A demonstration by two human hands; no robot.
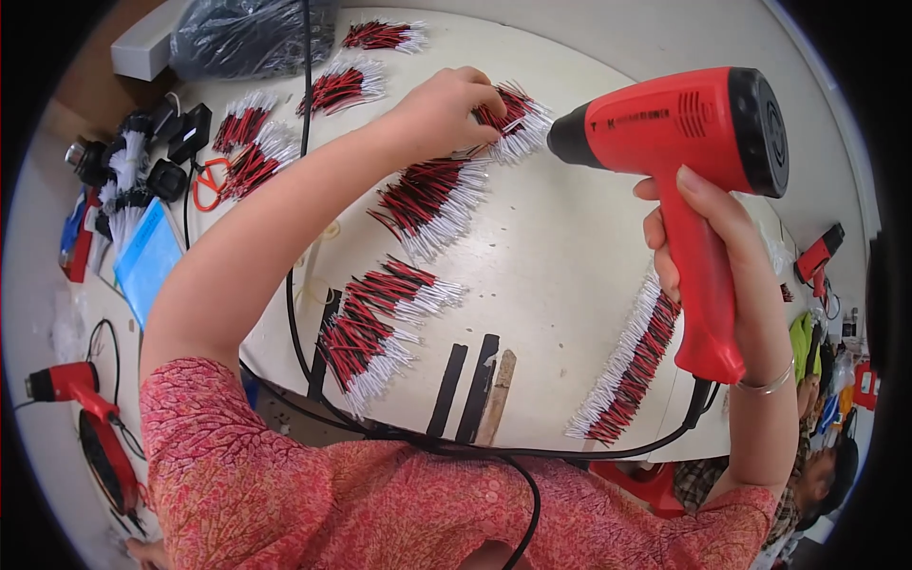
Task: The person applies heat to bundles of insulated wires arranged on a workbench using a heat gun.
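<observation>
My right hand (pixel 708 223) is wrapped round the handle of a red heat gun (pixel 665 119), whose black nozzle points left. My left hand (pixel 446 109) reaches across to a far pile of short red and black wires with white ends (pixel 518 128). Its fingers are curled at the left edge of that pile, closed on some of the wires; the fingertips are partly hidden. The nozzle is just right of this pile, apart from it. A larger wire pile (pixel 427 204) lies right below my left wrist.
More wire piles (pixel 370 328) lie nearer on the white table (pixel 532 304), with a long row (pixel 632 366) at the right. The heat gun's black cable (pixel 570 451) runs along the near edge. Orange-handled scissors (pixel 209 185) lie left. Other heat guns (pixel 76 385) and a person (pixel 817 480) are at the sides.
</observation>
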